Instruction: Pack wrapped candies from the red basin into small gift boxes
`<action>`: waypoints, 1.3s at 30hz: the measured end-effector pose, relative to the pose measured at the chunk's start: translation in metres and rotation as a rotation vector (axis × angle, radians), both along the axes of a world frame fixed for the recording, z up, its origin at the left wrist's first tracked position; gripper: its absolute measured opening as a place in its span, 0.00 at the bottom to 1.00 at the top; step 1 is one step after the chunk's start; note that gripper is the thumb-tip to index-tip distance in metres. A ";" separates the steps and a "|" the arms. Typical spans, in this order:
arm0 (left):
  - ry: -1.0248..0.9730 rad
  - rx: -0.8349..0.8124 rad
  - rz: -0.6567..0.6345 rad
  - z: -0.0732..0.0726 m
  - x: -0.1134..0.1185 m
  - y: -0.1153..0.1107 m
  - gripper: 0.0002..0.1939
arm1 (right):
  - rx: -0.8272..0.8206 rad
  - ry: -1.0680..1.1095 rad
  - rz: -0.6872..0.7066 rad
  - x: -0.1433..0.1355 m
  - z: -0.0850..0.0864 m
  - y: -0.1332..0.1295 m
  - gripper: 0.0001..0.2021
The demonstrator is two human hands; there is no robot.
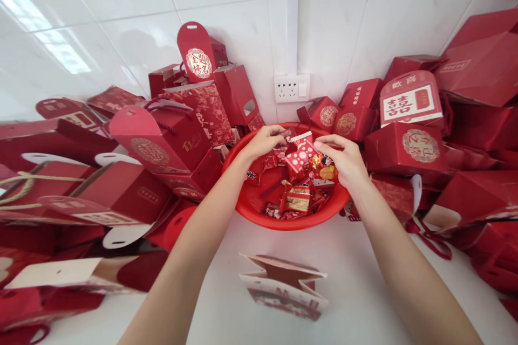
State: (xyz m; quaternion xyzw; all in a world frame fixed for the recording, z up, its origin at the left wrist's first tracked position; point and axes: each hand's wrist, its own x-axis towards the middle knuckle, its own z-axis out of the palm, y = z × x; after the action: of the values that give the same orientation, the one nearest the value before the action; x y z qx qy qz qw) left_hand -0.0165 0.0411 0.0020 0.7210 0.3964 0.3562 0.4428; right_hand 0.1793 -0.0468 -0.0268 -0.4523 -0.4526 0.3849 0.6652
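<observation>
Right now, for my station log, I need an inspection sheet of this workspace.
Surface: white tabletop, visible in front of the basin.
Job's things: red basin of wrapped packets; open paper bag nearer the person.
Clutter: red boxes crowding left and right.
Hands: left hand among the packets, right hand at a dotted packet; grip unclear.
Cables: nothing seen.
Surroundings: tiled wall; trunking above a socket, nothing plugged in.

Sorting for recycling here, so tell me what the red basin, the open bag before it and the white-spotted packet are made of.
Red basin: probably plastic, fairly glossy; smooth moulded rim.
Open bag: likely printed paper or thin card; crisp folded sides, finish too blurred to tell.
White-spotted packet: perhaps smooth plastic film, given its flat white end; coated paper possible.
</observation>
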 end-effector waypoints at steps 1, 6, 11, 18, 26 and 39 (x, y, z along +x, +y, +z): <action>-0.033 -0.034 -0.010 0.002 0.001 -0.002 0.05 | 0.012 -0.006 -0.005 0.000 0.000 0.000 0.12; -0.167 -0.125 -0.052 0.004 0.005 -0.009 0.04 | 0.034 -0.023 -0.012 0.000 -0.001 0.000 0.10; -0.188 0.011 -0.118 -0.001 0.001 -0.002 0.08 | 0.023 -0.056 -0.032 0.000 -0.001 0.000 0.10; -0.242 0.220 -0.284 -0.003 -0.003 -0.001 0.10 | -0.060 0.081 -0.004 0.000 -0.005 0.003 0.14; -0.164 0.215 -0.420 -0.012 0.012 -0.009 0.10 | -0.149 0.242 0.152 0.001 0.001 0.003 0.21; -0.084 0.077 -0.323 -0.022 0.027 -0.018 0.44 | 0.034 0.409 -0.035 0.008 -0.001 0.007 0.18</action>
State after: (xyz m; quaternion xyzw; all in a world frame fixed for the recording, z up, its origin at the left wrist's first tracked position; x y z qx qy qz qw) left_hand 0.0103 0.0232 -0.0196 0.7761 0.2428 0.3251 0.4827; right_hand 0.1871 -0.0396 -0.0275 -0.3612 -0.3066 0.4496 0.7573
